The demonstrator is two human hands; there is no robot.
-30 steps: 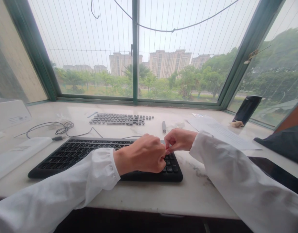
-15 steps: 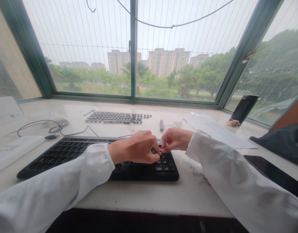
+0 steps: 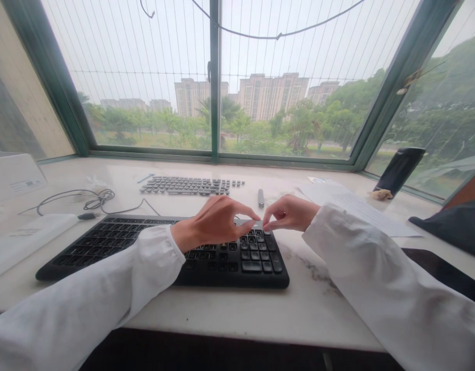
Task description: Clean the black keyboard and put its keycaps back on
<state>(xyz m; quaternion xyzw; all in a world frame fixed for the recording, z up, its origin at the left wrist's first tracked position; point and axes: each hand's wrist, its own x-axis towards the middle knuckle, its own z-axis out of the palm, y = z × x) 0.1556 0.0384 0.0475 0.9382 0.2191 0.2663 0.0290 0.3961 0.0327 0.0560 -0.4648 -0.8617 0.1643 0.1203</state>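
Holding your left hand (image 3: 212, 221) loosely open, you stretch its fingers (image 3: 245, 214) forward, their tips just above the top edge of a black keyboard (image 3: 241, 270). Your right hand (image 3: 287, 214) curls, thumb and index finger close together, just beside the left fingertips; you cannot tell whether they pinch anything small. The hands nearly meet over the keyboard's right part, and the keyboard lies on a white marble sill (image 3: 222, 314). White sleeves (image 3: 86, 278) cover your forearms. Beyond the keyboard, loose keycaps (image 3: 186, 185) lie in rows on the sill, a dark pen-like stick (image 3: 261, 198) to their right. Further right lies a printed sheet of paper (image 3: 357, 211); to the left, a tangled dark cable (image 3: 101, 198).
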